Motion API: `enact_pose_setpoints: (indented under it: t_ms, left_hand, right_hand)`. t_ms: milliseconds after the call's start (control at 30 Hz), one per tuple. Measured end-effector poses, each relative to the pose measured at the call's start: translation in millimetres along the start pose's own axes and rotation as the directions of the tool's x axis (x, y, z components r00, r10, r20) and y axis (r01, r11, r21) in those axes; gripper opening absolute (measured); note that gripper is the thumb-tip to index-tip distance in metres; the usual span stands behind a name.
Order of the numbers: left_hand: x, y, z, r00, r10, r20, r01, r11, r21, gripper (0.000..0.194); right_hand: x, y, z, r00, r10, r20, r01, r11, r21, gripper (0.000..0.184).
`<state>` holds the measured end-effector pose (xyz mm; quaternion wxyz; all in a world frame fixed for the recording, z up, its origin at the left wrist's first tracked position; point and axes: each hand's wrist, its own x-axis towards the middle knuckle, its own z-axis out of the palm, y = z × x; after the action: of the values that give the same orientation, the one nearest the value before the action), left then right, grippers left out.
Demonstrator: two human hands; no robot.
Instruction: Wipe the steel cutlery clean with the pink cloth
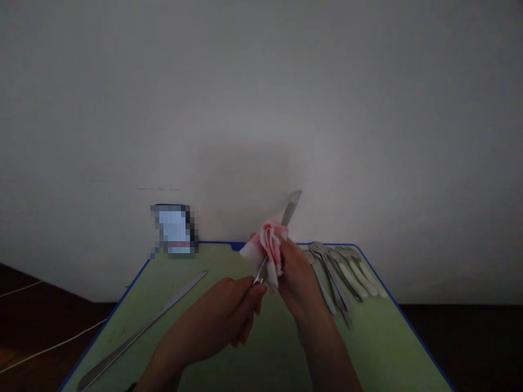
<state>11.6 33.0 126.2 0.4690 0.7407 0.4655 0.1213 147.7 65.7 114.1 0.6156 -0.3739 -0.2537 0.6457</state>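
Observation:
A table knife (pixel 291 208) points up and away from me, its blade tip rising past the far table edge. My left hand (pixel 235 307) is closed around its handle. A pink and white cloth (pixel 267 247) is bunched around the middle of the knife, hiding that stretch of it. My right hand (pixel 298 275) grips the cloth against the knife, its fingers partly hidden behind the folds. Both hands are above the green table (pixel 245 365).
Another knife (pixel 147 326) lies slanted on the left. Several spoons and forks (pixel 337 277), some with pale handles, lie at the right. A lit phone (pixel 175 228), blurred out, stands at the back left. Behind the table is a pale wall (pixel 261 98); white cables (pixel 53 345) run at far left.

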Motion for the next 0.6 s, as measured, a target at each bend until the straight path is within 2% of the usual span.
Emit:
enact_pose_setpoints:
  t_ms: [133,400,500,600]
  left_hand:
    - [3.4,-5.3,-0.2,0.999,-0.019,-0.029,0.018,1.0,-0.01,0.037]
    - [-3.2,0.9,-3.7,1.0,0.009,0.007,-0.009,1.0,-0.006,0.042]
    - [-14.4,1.4,-12.7,1.0,0.011,0.022,-0.012,1.0,0.027,0.049]
    - [-25.4,-1.4,-22.8,0.994,0.005,0.106,-0.01,0.999,0.048,0.049]
  right_hand:
    - [0.7,8.9,1.7,0.999,-0.002,0.042,0.002,1.0,-0.006,0.024]
    - [-4.0,3.2,6.7,1.0,-0.003,-0.021,0.002,0.999,-0.038,0.022]
    - [-4.6,-4.2,5.8,0.995,-0.078,-0.07,0.08,0.996,0.036,0.024]
    - [-5.0,-13.0,3.7,0.969,-0.182,-0.166,0.203,0.971,0.123,0.029]
